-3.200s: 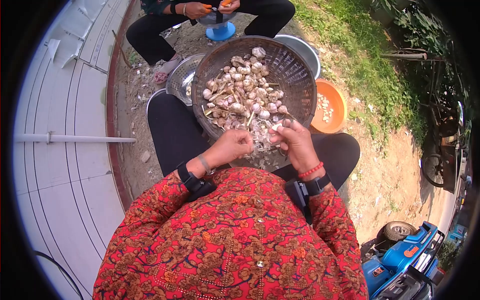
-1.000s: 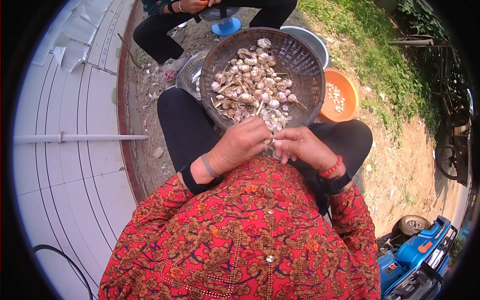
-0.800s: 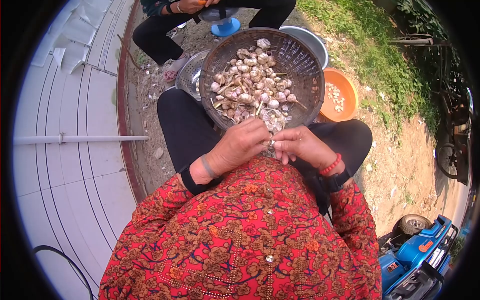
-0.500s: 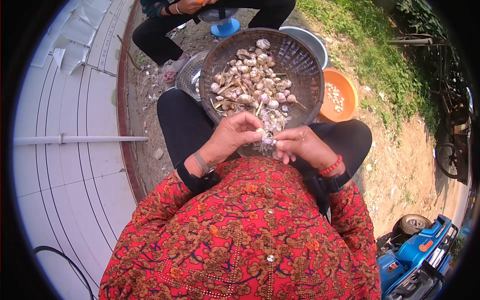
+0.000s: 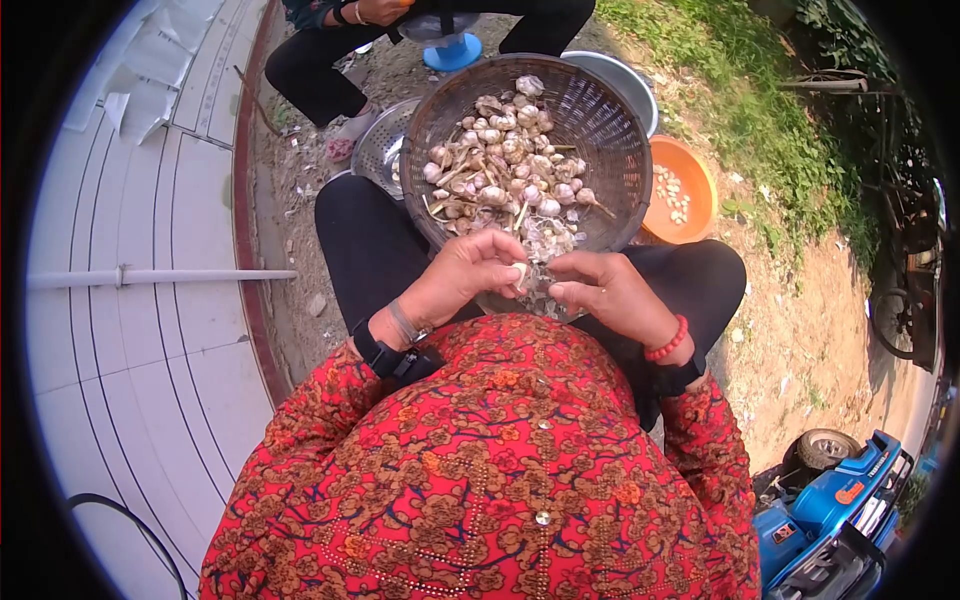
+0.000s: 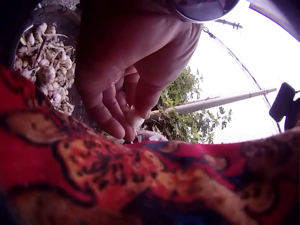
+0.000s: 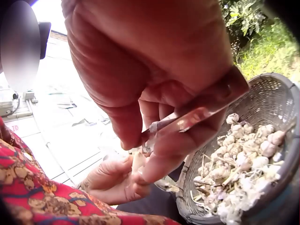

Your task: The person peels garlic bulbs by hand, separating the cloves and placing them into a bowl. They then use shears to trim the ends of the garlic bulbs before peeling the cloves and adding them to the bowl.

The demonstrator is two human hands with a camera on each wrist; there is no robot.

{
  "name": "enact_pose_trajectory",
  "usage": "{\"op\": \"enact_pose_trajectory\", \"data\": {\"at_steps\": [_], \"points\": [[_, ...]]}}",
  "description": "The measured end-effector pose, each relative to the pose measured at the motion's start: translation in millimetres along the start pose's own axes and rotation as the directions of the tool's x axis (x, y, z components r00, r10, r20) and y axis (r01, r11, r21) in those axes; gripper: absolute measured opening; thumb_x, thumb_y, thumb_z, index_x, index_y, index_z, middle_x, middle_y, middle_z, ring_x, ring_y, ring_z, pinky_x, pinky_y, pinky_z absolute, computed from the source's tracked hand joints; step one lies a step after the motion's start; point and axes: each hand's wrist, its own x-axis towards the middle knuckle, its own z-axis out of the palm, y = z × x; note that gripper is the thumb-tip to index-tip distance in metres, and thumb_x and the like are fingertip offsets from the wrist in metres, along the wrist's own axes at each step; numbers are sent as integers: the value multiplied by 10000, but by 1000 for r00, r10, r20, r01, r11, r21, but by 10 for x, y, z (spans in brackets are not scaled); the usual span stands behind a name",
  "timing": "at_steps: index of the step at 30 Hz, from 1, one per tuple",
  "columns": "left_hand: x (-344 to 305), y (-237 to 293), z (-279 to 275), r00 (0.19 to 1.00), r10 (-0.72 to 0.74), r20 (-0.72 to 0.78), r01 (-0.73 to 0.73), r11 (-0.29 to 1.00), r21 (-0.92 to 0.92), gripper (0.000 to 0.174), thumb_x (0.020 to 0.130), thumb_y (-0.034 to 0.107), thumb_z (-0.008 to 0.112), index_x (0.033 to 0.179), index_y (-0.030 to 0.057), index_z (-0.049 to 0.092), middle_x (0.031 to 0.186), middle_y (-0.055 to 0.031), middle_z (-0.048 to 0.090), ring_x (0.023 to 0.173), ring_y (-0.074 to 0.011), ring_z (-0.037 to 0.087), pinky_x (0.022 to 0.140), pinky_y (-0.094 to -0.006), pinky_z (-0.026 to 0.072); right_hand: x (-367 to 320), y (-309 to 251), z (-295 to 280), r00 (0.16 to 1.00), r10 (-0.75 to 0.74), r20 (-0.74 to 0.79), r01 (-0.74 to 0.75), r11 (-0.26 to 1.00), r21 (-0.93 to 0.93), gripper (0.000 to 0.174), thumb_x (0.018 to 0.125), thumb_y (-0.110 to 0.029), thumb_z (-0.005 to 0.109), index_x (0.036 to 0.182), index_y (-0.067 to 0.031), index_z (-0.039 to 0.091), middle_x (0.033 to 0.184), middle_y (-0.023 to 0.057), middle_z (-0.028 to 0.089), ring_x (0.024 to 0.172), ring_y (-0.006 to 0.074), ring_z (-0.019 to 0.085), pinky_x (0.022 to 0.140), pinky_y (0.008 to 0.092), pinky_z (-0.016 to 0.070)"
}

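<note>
My left hand [image 5: 460, 275] pinches a peeled white garlic clove [image 5: 520, 275] between thumb and fingers, and the left wrist view shows the pale clove [image 6: 136, 119] at the fingertips. Just to its right, my right hand [image 5: 625, 300] has its fingers bent, a small gap from the left. In the right wrist view these fingers curl round a thin knife-like tool [image 7: 220, 96], its tip close to the clove [image 7: 138, 161]. Beyond both hands a dark woven basket [image 5: 605, 120] holds garlic bulbs [image 5: 500, 150], with loose papery skins [image 5: 550, 235] at its near side.
An orange basin [image 5: 708, 190] with cloves stands right of the basket, a metal basin [image 5: 640, 95] behind it, and a perforated metal bowl [image 5: 375, 150] at its left. Another person's legs [image 5: 315, 85] and a blue stool [image 5: 455, 52] are at the top.
The hands have parted slightly, the right moving a little to the right. Papery skin that stretched between the fingertips half a second ago is no longer seen there; the clove remains in the left hand.
</note>
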Motion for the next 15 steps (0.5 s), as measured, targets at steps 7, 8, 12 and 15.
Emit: {"op": "enact_pose_trajectory", "data": {"at_steps": [7, 8, 12, 15], "points": [[-21, -30, 64, 996, 82, 26, -84, 991, 107, 151, 854, 30, 644, 988, 31, 575, 890, 19, 591, 815, -42, 580, 717, -192, 478, 57, -22, 16, 995, 61, 83, -61, 998, -4, 237, 869, -131, 630, 1034, 39, 624, 698, 56, 629, 583, 104, 620, 548, 244, 485], [-24, -29, 73, 996, 84, 25, -86, 990, 114, 148, 854, 30, 646, 984, 32, 577, 887, 24, 587, 811, -36, 574, 712, -187, 472, 65, -16, 7, 992, 70, 102, -71, 997, 6, 237, 873, -132, 628, 1039, 37, 624, 699, 54, 629, 584, 104, 622, 547, 242, 485], [-22, -48, 87, 992, 117, 38, -122, 981, 154, 132, 854, 35, 649, 970, 39, 585, 880, 33, 577, 800, -24, 560, 693, -175, 455, 75, -25, -14, 983, 100, 155, -111, 992, 65, 234, 893, -136, 614, 1062, 25, 625, 711, 40, 632, 587, 92, 618, 543, 229, 481], [-35, -20, 82, 992, 108, 70, -120, 975, 185, 112, 867, 36, 638, 966, 32, 585, 926, 22, 550, 846, -41, 562, 731, -192, 468, 70, -60, -23, 975, 140, 172, -156, 984, 85, 216, 902, -134, 602, 1051, 19, 635, 729, 31, 638, 594, 84, 615, 539, 217, 477]]}}
